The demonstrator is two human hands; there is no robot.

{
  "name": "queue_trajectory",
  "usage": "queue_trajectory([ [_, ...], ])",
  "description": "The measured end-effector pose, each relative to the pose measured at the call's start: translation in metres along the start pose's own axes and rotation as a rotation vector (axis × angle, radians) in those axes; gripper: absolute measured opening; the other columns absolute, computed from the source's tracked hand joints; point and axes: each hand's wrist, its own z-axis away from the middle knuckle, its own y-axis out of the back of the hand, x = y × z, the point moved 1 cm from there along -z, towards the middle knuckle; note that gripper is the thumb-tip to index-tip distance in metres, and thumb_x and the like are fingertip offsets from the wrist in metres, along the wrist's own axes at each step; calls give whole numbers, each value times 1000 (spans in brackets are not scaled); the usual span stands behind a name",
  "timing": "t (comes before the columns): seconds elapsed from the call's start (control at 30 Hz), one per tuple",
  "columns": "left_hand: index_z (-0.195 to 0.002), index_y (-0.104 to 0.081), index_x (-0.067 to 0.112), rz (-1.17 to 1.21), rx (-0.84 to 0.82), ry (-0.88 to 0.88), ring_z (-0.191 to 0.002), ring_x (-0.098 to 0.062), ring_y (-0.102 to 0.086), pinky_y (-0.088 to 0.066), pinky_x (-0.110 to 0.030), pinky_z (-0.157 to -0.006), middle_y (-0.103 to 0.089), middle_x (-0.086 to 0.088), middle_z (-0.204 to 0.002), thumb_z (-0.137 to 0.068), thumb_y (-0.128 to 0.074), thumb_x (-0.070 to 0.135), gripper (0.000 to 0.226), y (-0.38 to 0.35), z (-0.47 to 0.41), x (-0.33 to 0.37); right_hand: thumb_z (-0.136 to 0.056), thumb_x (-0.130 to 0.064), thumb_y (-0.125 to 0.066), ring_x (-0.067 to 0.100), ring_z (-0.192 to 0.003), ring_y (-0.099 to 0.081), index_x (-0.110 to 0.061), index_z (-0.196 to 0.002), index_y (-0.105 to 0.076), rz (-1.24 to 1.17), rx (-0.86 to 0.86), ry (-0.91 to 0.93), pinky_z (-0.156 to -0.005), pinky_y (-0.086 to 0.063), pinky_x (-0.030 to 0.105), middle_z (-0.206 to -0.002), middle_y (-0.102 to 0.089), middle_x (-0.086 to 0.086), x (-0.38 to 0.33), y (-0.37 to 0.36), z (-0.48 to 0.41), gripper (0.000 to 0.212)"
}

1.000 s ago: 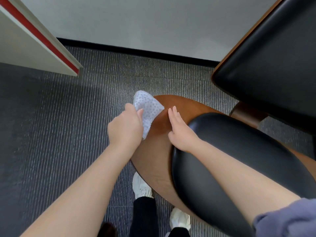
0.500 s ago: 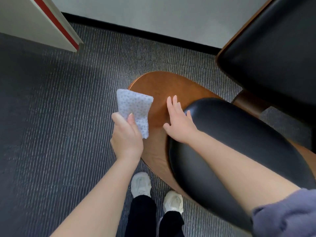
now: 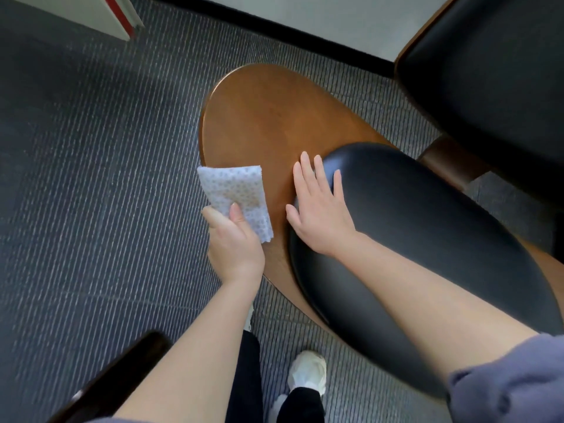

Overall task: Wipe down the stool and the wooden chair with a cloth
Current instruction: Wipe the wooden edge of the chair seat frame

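Brown wood of the wooden chair (image 3: 274, 117) stretches away ahead of my left hand (image 3: 235, 245), which pinches the cloth (image 3: 235, 193) at the oval's near left rim, its long axis running far-left to near-right, while my right hand (image 3: 320, 215) rests flat, fingers straight, on the edge of the black pad (image 3: 412, 224).

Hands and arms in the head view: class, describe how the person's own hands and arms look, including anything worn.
The left hand and right hand are bare: no gloves, rings or watch show. The left forearm and right forearm are uncovered too. A greyish-purple sleeve of soft fabric is bunched up near the right elbow.
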Motion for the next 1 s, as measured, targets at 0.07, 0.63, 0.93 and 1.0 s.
queue_trajectory([
  [0.07, -112, -40, 1, 18, 17, 52, -74, -30, -53, -43, -40, -62, -45, 6, -76, -103, -30, 33, 34, -9, 16, -9, -100, -44, -30, 26, -150, 12, -12, -155, -5, 35, 40, 36, -120, 0, 54, -163, 8, 5, 5, -7, 7, 69],
  [0.63, -101, -37, 18, 150, -158, 283, -77, -16, -55, -44, -35, -69, -53, 7, -86, -102, -28, 37, 21, -78, 158, -72, -102, -43, -29, 22, -149, 14, -18, -155, 3, -34, 32, 171, -120, -3, 54, -163, 13, -4, 52, -39, 77, 67],
  [0.93, -110, -42, 10, 159, -129, 320, -80, -18, -51, -37, -33, -70, -54, 1, -94, -103, -26, 38, 33, -78, 156, -64, -102, -42, -28, 19, -149, 16, -20, -155, 5, -87, 17, 115, -121, 0, 50, -162, 15, -6, 62, -52, 102, 66],
  [1.0, -112, -43, 6, 185, -42, 341, -85, -26, -53, -37, -35, -72, -57, -8, -101, -103, -27, 37, 36, -72, 133, -54, -103, -41, -29, 19, -149, 16, -20, -155, 5, -99, 18, 103, -121, 0, 50, -162, 15, -6, 62, -53, 104, 66],
])
